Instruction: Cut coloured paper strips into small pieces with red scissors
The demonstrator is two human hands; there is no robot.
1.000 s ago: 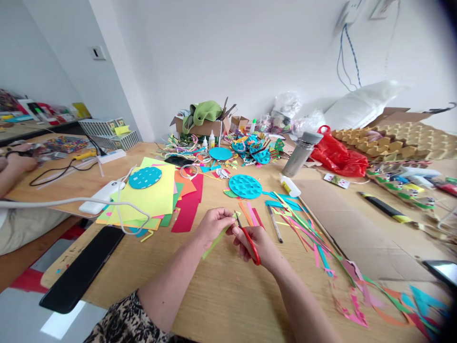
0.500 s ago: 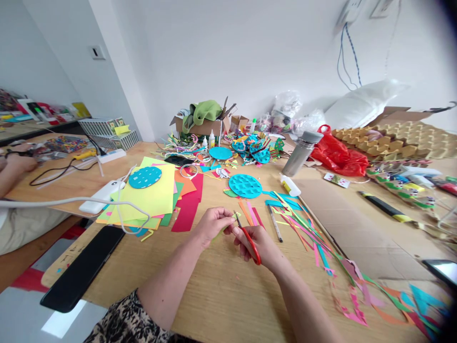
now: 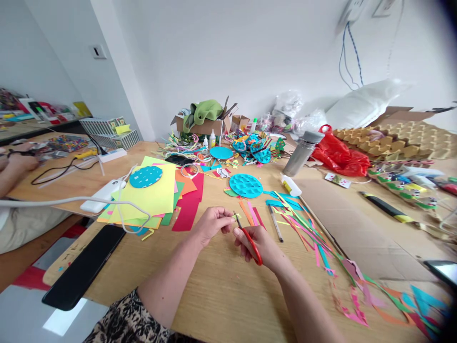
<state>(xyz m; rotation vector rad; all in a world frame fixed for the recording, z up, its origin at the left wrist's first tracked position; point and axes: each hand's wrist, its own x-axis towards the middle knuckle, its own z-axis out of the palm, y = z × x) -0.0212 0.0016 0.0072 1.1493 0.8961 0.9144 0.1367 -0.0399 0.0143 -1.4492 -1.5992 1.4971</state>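
My left hand (image 3: 215,224) pinches a small yellow-green piece of paper (image 3: 236,216) between thumb and fingers above the table. In my right hand (image 3: 262,245) are scissors with red handles (image 3: 255,250), their blades pointing up and left beside the paper. Whether the blades touch it, I cannot tell. Just beyond my hands lie orange, pink and red paper strips (image 3: 250,213) and a blue textured oval (image 3: 245,185) with a blue paper stem. A pen (image 3: 275,222) rests to the right of the strips.
Coloured sheets (image 3: 157,200) and a power strip (image 3: 102,195) lie left, with a black phone (image 3: 84,267) in front. To the right are cut streamers (image 3: 316,228), cardboard (image 3: 342,228), a metal bottle (image 3: 302,155) and a utility knife (image 3: 385,207). Another person's hand (image 3: 23,163) shows at far left.
The yellow-green strip that hung below my left fingers no longer shows; only the small piece at the fingertips does. My right hand and the scissors have barely moved.
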